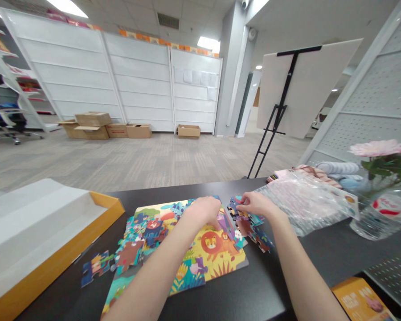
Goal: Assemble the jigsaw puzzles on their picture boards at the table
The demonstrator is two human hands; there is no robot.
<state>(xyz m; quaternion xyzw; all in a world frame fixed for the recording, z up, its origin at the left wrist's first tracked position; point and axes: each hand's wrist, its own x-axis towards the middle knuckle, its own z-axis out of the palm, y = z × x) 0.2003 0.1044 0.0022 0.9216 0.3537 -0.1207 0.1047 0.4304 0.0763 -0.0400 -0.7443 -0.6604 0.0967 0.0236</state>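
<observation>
A colourful jigsaw puzzle (220,263) with a lion picture lies on the dark table, with loose pieces heaped on its left part. My left hand (203,211) rests over the upper middle of the puzzle, back up and fingers curled down; whatever its fingertips hold is hidden. Just beyond the puzzle's right edge, my right hand (255,204) pinches a jigsaw piece (235,201) at the top of a group of loose pieces (245,226). A few more pieces (96,267) lie off the left side of the puzzle.
A white and yellow box part (103,203) stands on the left. To the right are a plastic-wrapped pack (300,200), a clear vase (381,218) with pink flowers and an orange box (362,298). Beyond the table stands an easel (276,120); cardboard boxes (93,125) sit farther back.
</observation>
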